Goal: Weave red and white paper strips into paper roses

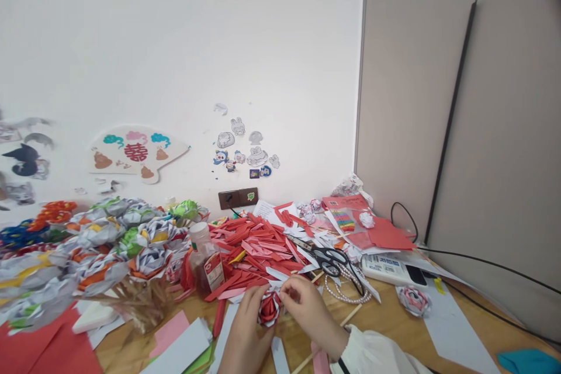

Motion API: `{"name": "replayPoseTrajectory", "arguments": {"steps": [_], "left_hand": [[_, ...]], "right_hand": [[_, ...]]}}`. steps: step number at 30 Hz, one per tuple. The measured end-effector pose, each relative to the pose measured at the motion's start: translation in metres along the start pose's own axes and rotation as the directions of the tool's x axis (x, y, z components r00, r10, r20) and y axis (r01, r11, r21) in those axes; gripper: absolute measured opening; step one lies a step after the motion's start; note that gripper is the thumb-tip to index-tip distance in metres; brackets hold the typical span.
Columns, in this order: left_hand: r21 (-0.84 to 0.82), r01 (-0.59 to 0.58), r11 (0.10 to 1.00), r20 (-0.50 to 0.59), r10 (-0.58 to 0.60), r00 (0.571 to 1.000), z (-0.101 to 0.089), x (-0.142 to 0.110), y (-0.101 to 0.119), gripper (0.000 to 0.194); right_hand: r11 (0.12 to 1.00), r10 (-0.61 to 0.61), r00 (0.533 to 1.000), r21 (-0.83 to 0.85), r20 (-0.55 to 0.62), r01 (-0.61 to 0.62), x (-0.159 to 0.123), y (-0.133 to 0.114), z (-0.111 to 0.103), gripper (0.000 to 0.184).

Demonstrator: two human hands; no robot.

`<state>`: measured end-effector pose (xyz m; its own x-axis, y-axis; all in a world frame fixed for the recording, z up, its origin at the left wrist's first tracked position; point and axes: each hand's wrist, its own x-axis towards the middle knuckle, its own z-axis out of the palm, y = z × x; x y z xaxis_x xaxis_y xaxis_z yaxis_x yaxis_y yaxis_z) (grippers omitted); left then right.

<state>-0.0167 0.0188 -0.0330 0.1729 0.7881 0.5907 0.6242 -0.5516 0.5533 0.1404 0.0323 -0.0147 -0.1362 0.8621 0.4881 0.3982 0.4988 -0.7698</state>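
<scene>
A red and white folded-paper flower point(269, 308) is held low over the table's near side. My left hand point(249, 327) curves round its left side with the fingers closed on it. At the upper right edge of the flower, my right hand point(307, 307) has thumb and fingertips pinched together, apparently on a petal; the exact grip is hidden. Just beyond lies a large heap of folded red and pink paper strips point(254, 242). Black-handled scissors point(326, 257) rest behind my right hand, beside a pearl bead string point(346, 289).
Finished paper flowers point(153, 234) pile up at left. A glue bottle point(205, 263) stands left of my hands, near bundled wooden sticks point(142, 304). Right of me are a white box point(388, 269), another paper flower point(413, 300), paper sheets and black cables point(491, 260) by the wall.
</scene>
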Motion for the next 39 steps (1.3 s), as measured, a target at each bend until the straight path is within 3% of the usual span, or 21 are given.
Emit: {"name": "replayPoseTrajectory", "arguments": {"steps": [10,21,28,34,39], "left_hand": [[0.07,-0.022,0.997,0.073,0.017,0.997,0.0012,-0.0049,-0.003,0.058],[0.053,-0.022,0.998,0.087,0.018,0.996,0.0009,-0.0035,-0.0028,0.057],[0.09,-0.02,0.996,0.021,0.018,1.0,0.0003,-0.0014,-0.0034,0.046],[0.131,-0.016,0.991,-0.001,0.017,1.0,0.003,-0.003,-0.0079,0.05],[0.144,-0.034,0.989,0.009,0.033,0.999,0.0026,-0.0044,-0.0072,0.056]], "right_hand": [[0.992,-0.076,0.997,-0.098,-0.007,0.075,-0.0025,0.0008,0.0001,0.012],[0.998,-0.056,0.997,0.039,0.055,0.054,0.0031,0.0043,-0.0039,0.015],[0.988,-0.117,0.993,-0.098,0.009,0.117,-0.0001,0.0029,-0.0045,0.014],[0.963,-0.185,0.982,-0.202,-0.028,0.176,-0.0027,0.004,0.0003,0.016],[0.897,-0.268,0.963,-0.361,0.013,0.255,-0.0052,0.0029,0.0008,0.015]]}}
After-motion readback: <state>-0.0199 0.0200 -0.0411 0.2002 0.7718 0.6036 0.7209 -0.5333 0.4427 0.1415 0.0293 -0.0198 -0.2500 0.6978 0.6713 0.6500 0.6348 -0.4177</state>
